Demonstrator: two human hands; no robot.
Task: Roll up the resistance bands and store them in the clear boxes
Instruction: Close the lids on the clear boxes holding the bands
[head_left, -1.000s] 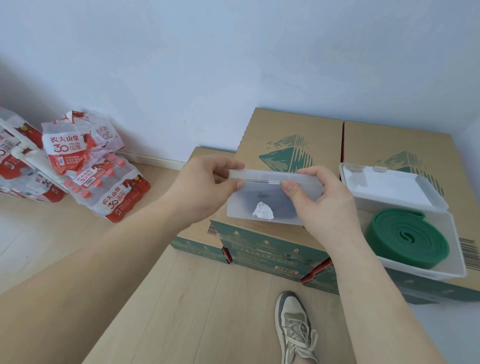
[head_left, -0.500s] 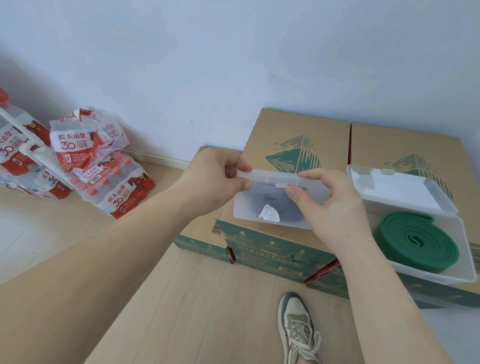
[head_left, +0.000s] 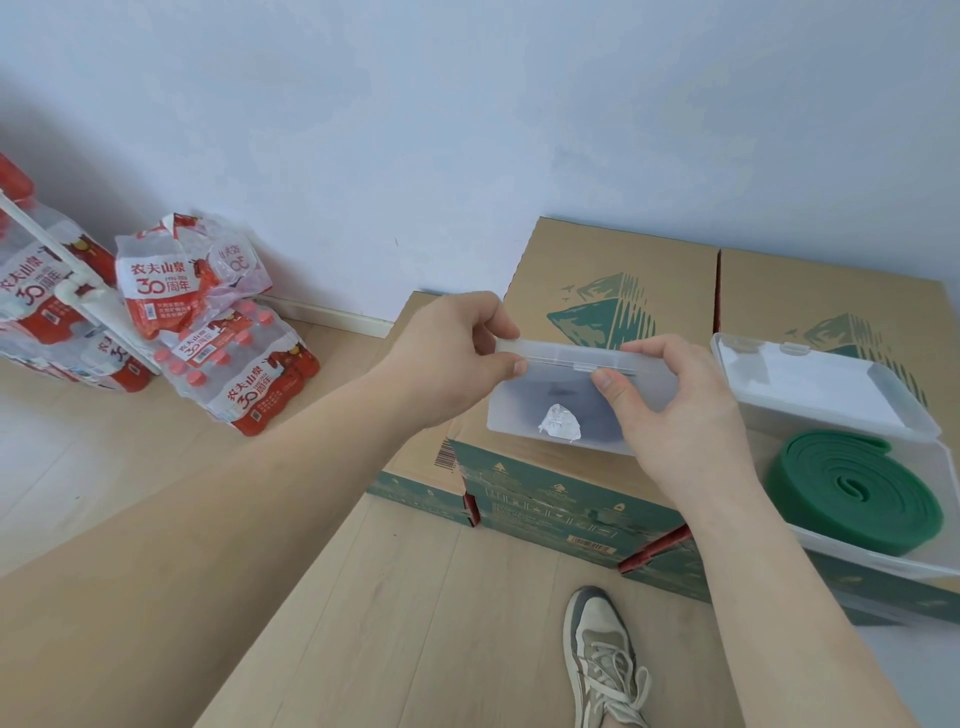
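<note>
- Grips small frosted clear plastic box (head_left: 519, 415), lid closed, over brown cardboard cartons (head_left: 587, 260); dark shape inside, blurred.
- Pinches its top seam: left hand (head_left: 447, 358) at left corner, right hand (head_left: 670, 410) near middle.
- Leaves rolled green resistance band (head_left: 852, 488) lying in open clear box (head_left: 883, 564) on right carton.

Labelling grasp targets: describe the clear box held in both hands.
The clear box is frosted, see-through plastic, rectangular, lid down, with a clasp on the seam. A dark shape and a crumpled white patch show through its wall. The left hand pinches its left end, the right hand its lid seam, over a cardboard carton.
</note>
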